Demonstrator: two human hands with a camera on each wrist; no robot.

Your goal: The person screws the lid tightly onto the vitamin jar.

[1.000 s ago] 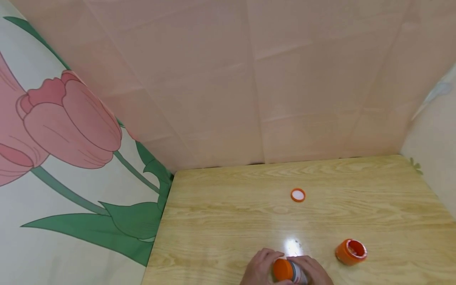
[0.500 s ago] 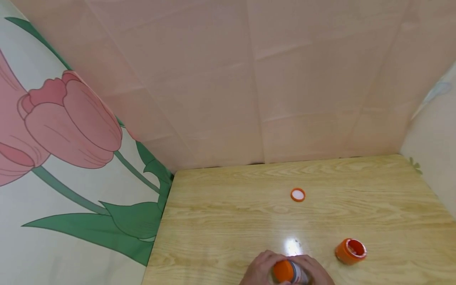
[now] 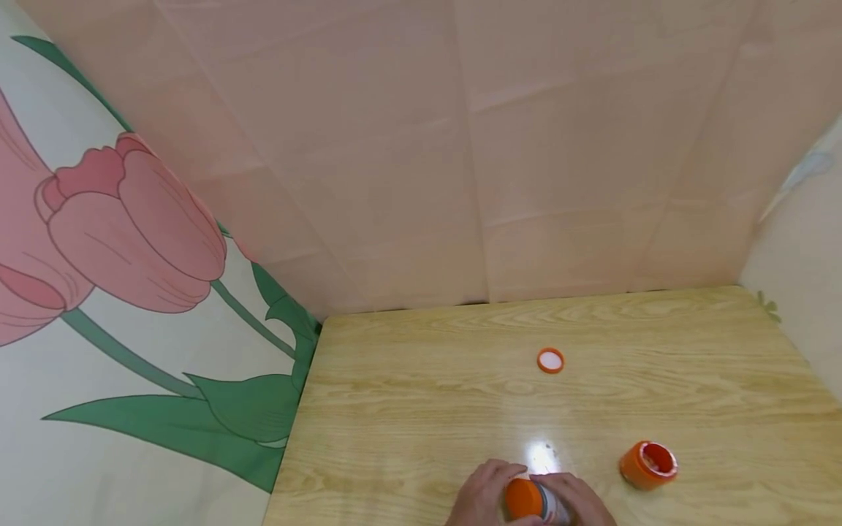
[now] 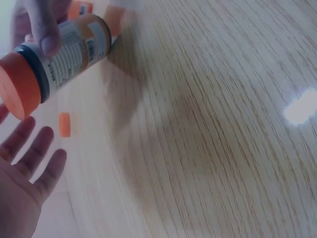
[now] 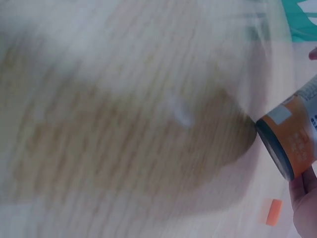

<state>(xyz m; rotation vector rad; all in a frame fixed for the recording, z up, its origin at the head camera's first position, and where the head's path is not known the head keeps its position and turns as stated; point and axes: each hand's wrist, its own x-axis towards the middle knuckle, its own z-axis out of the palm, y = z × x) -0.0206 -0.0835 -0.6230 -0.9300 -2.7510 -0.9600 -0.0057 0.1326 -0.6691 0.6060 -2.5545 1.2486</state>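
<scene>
A bottle [image 4: 74, 47] with an orange-and-white printed label is held tilted between my two hands, its orange screw cap [image 3: 524, 499] toward the left. My right hand [image 3: 579, 500] grips the bottle's body, with the thumb across the label in the left wrist view. At the cap end, my left hand [image 3: 483, 497] pinches the cap between finger and thumb; its other fingers spread below in the left wrist view. The dark-rimmed base of the bottle [image 5: 297, 134] points away from the left hand. Whether the base touches the table is unclear.
An orange jar [image 3: 636, 466] without a lid stands right of my hands, its pale-rimmed mouth showing. Farther back, an orange lid [image 3: 550, 360] lies with its white inside upward. The wood-grain table [image 3: 395, 394] meets a covered back wall and a tulip-printed left side [image 3: 138, 234].
My left fingers shift slightly on the cap, closing in half a second ago and easing back now. The bottle, jar and loose lid stay in place.
</scene>
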